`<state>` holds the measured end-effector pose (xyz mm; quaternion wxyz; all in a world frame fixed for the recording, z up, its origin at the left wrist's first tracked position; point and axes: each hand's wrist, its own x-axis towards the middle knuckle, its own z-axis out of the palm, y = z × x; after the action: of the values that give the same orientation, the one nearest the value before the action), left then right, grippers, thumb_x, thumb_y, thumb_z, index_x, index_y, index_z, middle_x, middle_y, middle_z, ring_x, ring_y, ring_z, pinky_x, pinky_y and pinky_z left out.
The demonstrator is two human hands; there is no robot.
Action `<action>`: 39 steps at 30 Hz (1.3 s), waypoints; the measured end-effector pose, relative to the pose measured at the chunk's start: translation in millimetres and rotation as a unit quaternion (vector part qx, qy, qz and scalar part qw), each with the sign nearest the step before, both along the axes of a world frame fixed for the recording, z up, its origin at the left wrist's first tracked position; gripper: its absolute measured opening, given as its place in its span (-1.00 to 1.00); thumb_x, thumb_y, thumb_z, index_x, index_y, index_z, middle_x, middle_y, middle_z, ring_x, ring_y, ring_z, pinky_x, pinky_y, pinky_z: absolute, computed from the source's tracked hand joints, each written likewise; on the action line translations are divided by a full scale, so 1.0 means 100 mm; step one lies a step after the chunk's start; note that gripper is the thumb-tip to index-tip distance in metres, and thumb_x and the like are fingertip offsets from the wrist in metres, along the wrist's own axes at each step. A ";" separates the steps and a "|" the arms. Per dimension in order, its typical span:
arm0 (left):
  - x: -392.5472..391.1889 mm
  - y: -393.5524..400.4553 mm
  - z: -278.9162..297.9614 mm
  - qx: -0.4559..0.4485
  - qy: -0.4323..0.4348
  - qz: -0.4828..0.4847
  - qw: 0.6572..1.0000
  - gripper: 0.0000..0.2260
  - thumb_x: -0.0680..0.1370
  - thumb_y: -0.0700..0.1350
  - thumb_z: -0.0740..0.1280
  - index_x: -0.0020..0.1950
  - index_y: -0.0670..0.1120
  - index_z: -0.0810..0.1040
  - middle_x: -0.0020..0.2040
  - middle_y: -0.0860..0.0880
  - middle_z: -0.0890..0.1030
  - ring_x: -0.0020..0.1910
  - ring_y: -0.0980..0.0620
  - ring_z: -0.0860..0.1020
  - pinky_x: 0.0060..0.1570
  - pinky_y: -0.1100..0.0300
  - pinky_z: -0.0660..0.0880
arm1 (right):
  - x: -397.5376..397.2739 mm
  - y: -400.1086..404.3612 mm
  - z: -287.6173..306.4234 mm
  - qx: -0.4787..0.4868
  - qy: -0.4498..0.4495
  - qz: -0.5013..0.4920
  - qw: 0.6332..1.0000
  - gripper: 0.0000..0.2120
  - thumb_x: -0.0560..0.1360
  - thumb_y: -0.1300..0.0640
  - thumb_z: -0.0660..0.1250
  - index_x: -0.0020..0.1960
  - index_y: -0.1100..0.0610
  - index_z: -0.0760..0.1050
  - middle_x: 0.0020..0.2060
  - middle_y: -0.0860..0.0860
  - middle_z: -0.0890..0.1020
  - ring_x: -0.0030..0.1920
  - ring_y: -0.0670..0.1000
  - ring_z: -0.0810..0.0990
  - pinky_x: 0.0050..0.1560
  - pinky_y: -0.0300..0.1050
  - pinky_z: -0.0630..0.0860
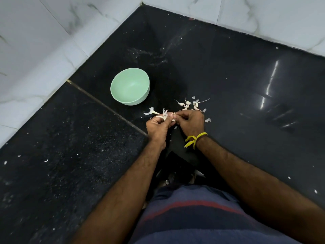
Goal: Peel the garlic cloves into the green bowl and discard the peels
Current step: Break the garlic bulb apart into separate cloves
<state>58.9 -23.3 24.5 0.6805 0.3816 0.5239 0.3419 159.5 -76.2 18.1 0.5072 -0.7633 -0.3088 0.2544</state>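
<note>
Papery garlic clove (166,117) (pinched) between both hands' grip

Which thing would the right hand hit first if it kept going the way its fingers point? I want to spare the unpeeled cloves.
The right hand points left and slightly away, so it would first meet the garlic piece and the left hand pinching it. The loose cloves lie off that line, though depth is uncertain.

Bare forearms; a knotted yellow thread (195,139) circles the right wrist. Navy shirt (202,217) has a red stripe.
</note>
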 end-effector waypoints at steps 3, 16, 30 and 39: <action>-0.02 0.01 0.01 -0.005 -0.020 -0.008 1.000 -0.96 0.52 -0.31 0.46 -0.12 -0.25 0.63 -0.32 -0.03 0.68 -0.37 0.12 0.64 -0.28 0.33 0.59 | 0.05 0.02 0.03 0.000 0.073 0.019 0.997 -0.85 0.41 0.20 0.53 -0.05 0.25 0.69 -0.24 0.08 0.72 -0.34 -0.16 0.63 -0.23 -0.32 0.56; -0.11 -0.02 0.06 0.044 -0.038 -0.097 0.994 -0.83 0.48 -0.39 0.46 0.04 -0.25 0.66 -0.14 -0.07 0.74 -0.21 0.07 0.70 -0.14 0.28 0.61 | 0.34 0.00 0.12 -0.007 0.202 0.181 0.962 -0.87 0.51 0.40 0.35 0.02 0.46 0.57 -0.28 -0.04 0.68 -0.30 -0.13 0.68 -0.24 -0.33 0.60; -0.10 -0.04 -0.15 0.113 -0.047 -0.066 0.990 -0.78 0.48 -0.36 0.49 0.10 -0.35 0.65 -0.06 -0.23 0.72 -0.13 -0.04 0.68 -0.07 0.16 0.64 | 0.35 0.06 0.12 -0.013 0.269 0.165 0.949 -0.83 0.53 0.36 0.34 0.11 0.32 0.60 -0.13 0.07 0.71 -0.14 0.01 0.71 -0.05 -0.17 0.66; -0.10 0.00 -0.16 0.080 -0.056 -0.047 0.994 -0.77 0.49 -0.39 0.46 0.15 -0.32 0.62 -0.06 -0.16 0.72 -0.12 0.01 0.68 -0.04 0.18 0.64 | 0.28 0.08 0.15 -0.025 0.258 0.129 0.957 -0.91 0.55 0.32 0.34 -0.01 0.30 0.61 -0.26 0.04 0.69 -0.25 -0.04 0.70 -0.18 -0.25 0.63</action>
<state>49.3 -23.5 8.0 0.6912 0.4394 0.4373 0.3715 187.9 -68.0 33.5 0.5134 -0.6379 -0.2563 0.5137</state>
